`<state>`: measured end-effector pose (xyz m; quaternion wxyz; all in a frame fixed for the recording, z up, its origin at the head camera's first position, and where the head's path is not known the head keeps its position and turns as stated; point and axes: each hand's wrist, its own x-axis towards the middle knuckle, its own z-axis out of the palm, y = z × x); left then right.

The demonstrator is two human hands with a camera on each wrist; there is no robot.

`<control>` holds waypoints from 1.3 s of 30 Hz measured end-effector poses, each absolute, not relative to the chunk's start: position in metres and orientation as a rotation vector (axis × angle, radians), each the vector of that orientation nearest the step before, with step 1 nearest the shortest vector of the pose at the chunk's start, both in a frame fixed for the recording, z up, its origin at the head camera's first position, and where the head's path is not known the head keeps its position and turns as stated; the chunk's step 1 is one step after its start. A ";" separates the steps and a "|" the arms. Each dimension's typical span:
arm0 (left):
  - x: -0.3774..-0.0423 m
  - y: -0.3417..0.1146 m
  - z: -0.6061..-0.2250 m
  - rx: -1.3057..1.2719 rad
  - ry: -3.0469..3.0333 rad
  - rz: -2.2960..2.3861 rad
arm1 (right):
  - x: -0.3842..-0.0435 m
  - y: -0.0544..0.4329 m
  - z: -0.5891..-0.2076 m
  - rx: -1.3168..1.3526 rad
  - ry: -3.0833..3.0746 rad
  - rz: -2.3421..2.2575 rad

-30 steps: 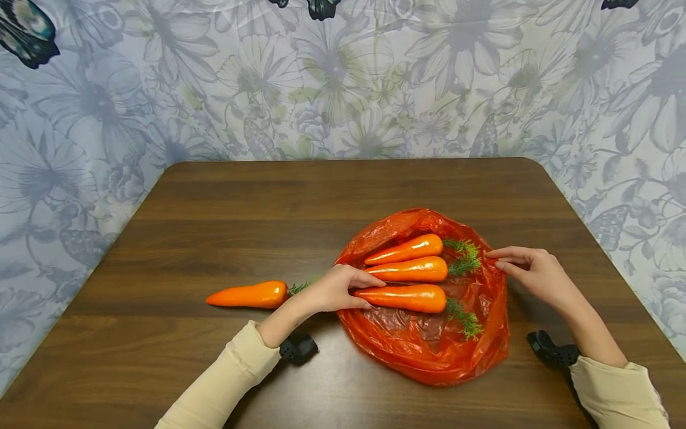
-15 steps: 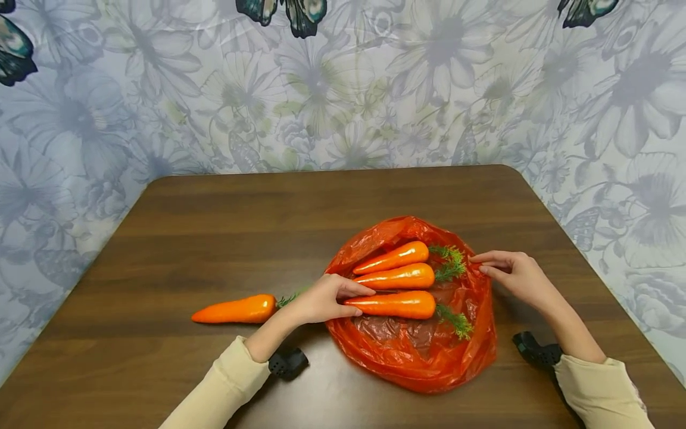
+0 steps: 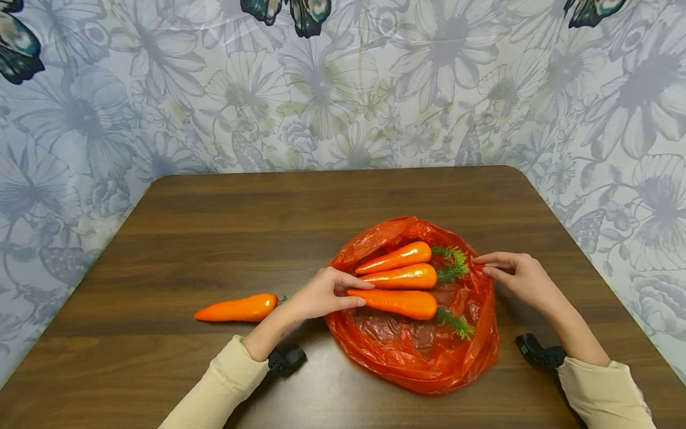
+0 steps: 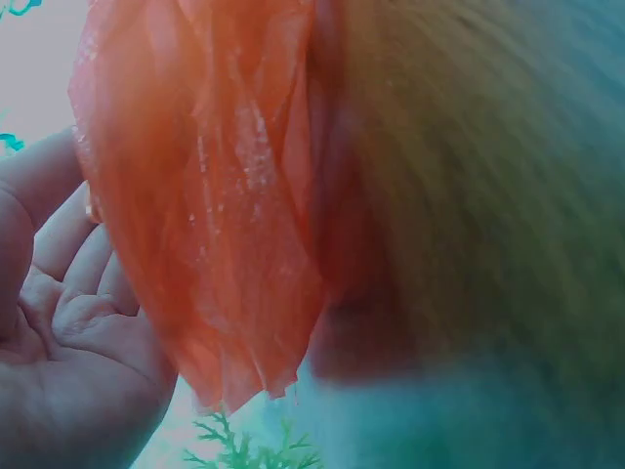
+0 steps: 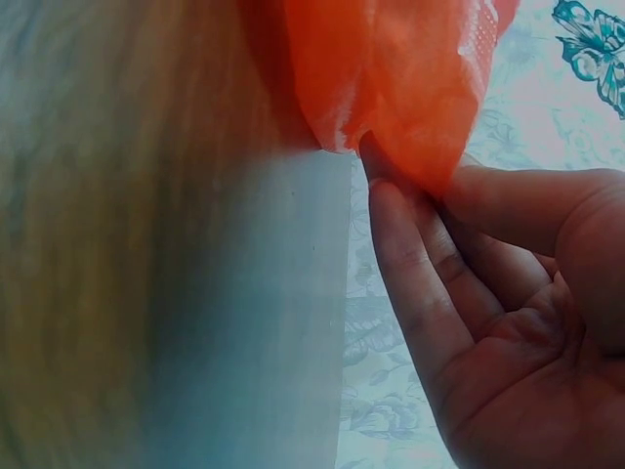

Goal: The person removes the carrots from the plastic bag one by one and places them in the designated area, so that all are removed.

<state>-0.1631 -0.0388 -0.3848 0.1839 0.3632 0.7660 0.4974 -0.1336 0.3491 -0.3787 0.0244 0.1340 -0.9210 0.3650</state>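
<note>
Red translucent plastic forms a crumpled, open bag lying right of the middle of the dark brown wood-grain table, closer to its right edge than its left. Inside the rim, side by side, are three glossy orange tapered carrots, their feathery green tops toward the table's right edge. The left hand reaches over the bag's left rim, pinching the narrow tip of the front carrot between thumb and fingers. The right hand pinches the opposite rim; the right wrist view shows its thumb and fingertips on either side of the thin plastic, a grip that looks tiny in the head view. A single smooth orange carrot lies outside the bag, toward the table's left edge, its leaves mostly hidden behind the left arm. The left wrist view reveals the left palm, the bag's outer folds and a feathery green sprig just past them. Beyond the table's far edge, pale floral wall covering bears dark butterflies.
</note>
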 end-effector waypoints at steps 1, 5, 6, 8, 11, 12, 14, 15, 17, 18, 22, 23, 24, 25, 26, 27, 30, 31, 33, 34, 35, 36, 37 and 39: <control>-0.163 -0.039 -0.384 1.013 2.154 1.420 | -0.134 0.349 -0.379 0.415 -2.849 1.131; -0.164 -0.042 -0.378 0.989 2.165 1.442 | -0.134 0.349 -0.379 0.420 -2.848 1.131; -0.164 -0.042 -0.376 0.984 2.166 1.450 | -0.134 0.349 -0.379 0.420 -2.847 1.135; -0.163 -0.043 -0.372 0.980 2.171 1.457 | -0.133 0.349 -0.379 0.419 -2.844 1.136; -0.163 -0.045 -0.368 0.973 2.164 1.482 | -0.133 0.348 -0.379 0.421 -2.840 1.142; -0.164 -0.046 -0.368 0.973 2.161 1.488 | -0.133 0.348 -0.379 0.421 -2.837 1.146; -0.164 -0.047 -0.366 0.964 2.156 1.496 | -0.133 0.348 -0.379 0.419 -2.836 1.146; -0.164 -0.048 -0.366 0.954 2.156 1.499 | -0.133 0.348 -0.379 0.416 -2.837 1.143; -0.164 -0.051 -0.363 0.927 2.168 1.498 | -0.133 0.348 -0.378 0.408 -2.839 1.142; -0.164 -0.052 -0.362 0.909 2.174 1.498 | -0.133 0.348 -0.378 0.407 -2.840 1.140; -0.161 -0.057 -0.354 0.847 2.190 1.504 | -0.133 0.348 -0.378 0.406 -2.845 1.133; -0.161 -0.059 -0.351 0.834 2.185 1.511 | -0.133 0.348 -0.378 0.407 -2.845 1.131; -0.160 -0.060 -0.349 0.824 2.178 1.520 | -0.133 0.348 -0.378 0.409 -2.845 1.129; -0.159 -0.062 -0.345 0.812 2.168 1.533 | -0.133 0.348 -0.379 0.412 -2.844 1.126; -0.159 -0.064 -0.343 0.802 2.158 1.542 | -0.133 0.348 -0.379 0.416 -2.843 1.124; -0.158 -0.066 -0.340 0.790 2.141 1.561 | -0.133 0.348 -0.379 0.419 -2.840 1.121; -0.159 -0.073 -0.336 0.759 2.086 1.619 | -0.133 0.348 -0.379 0.432 -2.833 1.126; -0.159 -0.076 -0.335 0.756 2.072 1.636 | -0.133 0.348 -0.379 0.435 -2.831 1.128; -0.161 -0.082 -0.336 0.758 2.055 1.667 | -0.133 0.348 -0.379 0.440 -2.828 1.136; -0.162 -0.086 -0.336 0.761 2.049 1.681 | -0.133 0.348 -0.379 0.442 -2.828 1.143; -0.162 -0.089 -0.337 0.767 2.046 1.697 | -0.133 0.348 -0.379 0.443 -2.828 1.145; -0.163 -0.093 -0.337 0.771 2.043 1.710 | -0.133 0.348 -0.379 0.444 -2.828 1.148; -0.163 -0.096 -0.337 0.773 2.041 1.722 | -0.133 0.348 -0.379 0.444 -2.829 1.148; -0.163 -0.103 -0.336 0.766 2.027 1.753 | -0.133 0.348 -0.379 0.443 -2.830 1.144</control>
